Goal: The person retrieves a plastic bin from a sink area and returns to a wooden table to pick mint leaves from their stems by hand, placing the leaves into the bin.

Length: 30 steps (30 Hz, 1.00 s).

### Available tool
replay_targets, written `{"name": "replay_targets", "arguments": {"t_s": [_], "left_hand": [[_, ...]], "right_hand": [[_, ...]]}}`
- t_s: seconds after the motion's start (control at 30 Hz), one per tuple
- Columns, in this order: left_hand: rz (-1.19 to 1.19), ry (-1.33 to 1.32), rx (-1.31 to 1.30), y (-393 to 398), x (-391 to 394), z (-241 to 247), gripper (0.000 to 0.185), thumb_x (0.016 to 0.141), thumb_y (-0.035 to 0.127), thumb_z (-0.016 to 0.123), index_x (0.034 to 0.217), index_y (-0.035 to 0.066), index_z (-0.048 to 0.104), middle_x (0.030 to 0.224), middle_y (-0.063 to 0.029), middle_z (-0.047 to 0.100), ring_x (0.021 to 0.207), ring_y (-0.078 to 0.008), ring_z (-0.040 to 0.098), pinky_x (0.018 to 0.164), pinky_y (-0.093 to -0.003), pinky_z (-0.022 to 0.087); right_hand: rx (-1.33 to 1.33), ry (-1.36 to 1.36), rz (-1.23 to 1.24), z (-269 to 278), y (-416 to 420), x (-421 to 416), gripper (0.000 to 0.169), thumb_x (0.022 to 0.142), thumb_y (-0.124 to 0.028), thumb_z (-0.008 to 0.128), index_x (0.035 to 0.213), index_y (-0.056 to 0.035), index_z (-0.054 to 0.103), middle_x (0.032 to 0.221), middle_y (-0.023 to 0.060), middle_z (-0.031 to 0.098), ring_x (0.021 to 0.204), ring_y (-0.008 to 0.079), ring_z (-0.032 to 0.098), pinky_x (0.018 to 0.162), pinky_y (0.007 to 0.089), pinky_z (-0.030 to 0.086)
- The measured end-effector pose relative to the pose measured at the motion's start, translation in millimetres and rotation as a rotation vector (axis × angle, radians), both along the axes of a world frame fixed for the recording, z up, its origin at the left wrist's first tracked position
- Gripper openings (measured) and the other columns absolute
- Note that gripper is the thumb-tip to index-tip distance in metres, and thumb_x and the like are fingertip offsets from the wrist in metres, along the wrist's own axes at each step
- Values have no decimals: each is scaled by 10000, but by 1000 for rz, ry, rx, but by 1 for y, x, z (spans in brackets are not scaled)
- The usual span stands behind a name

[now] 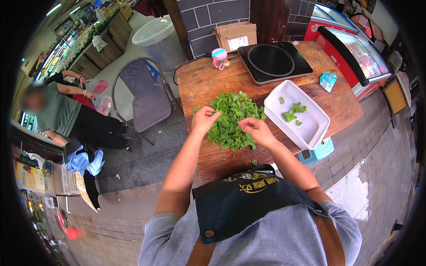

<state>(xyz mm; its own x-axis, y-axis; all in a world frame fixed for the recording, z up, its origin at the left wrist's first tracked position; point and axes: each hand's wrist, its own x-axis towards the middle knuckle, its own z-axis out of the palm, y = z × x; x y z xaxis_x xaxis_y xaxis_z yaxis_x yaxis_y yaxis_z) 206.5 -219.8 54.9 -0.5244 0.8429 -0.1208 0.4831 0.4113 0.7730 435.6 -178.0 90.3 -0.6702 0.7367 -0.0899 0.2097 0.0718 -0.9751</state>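
Note:
A heap of fresh green leafy herb sprigs, resembling mint (233, 123), lies on the wooden table in front of me. My left hand (203, 120) is over the heap's left edge, thumb and fingertips close together. Above its right side is my right hand (256, 129), fingers bent toward the thumb. Whether either hand pinches a small leaf or stem is too fine to make out. To the right of the heap stands a white plastic tray (313, 131) holding several loose leaves (291, 114). Small leaf bits (254, 162) lie near the table's front edge.
On the wooden table (196, 79) are a black induction cooktop (271, 61), a pink-lidded jar (220, 59), a crumpled blue packet (328, 81) and a cardboard box (236, 35) behind. A metal chair (146, 96) stands left; beyond it, a person (66, 106) holds bags. A blue stool (319, 151) sits below the tray.

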Motion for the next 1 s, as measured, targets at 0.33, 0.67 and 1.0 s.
{"name": "replay_targets", "arguments": {"t_s": [0.33, 0.67, 1.0], "left_hand": [[114, -144, 256, -11, 9, -17, 118, 732, 172, 663, 778, 83, 600, 721, -26, 611, 671, -162, 584, 610, -286, 464], [100, -1649, 329, -70, 59, 29, 84, 789, 103, 613, 836, 141, 556, 813, -14, 595, 812, -176, 554, 746, -345, 454], [5, -1044, 380, -81, 82, 43, 264, 825, 182, 598, 1069, 97, 539, 893, 12, 577, 857, -107, 514, 784, -273, 393]], "right_hand": [[-100, -14, -6, -17, -14, 20, 221, 806, -126, 545, 986, -6, 592, 806, 38, 607, 737, 86, 533, 674, 235, 427], [-340, 410, -100, 9, -33, -8, 238, 813, -102, 601, 1031, -9, 576, 871, 5, 589, 786, 58, 524, 722, 198, 418], [-183, 347, -9, 3, -33, -12, 72, 815, -77, 571, 794, -10, 586, 740, -11, 566, 708, 58, 496, 651, 200, 403]]}}
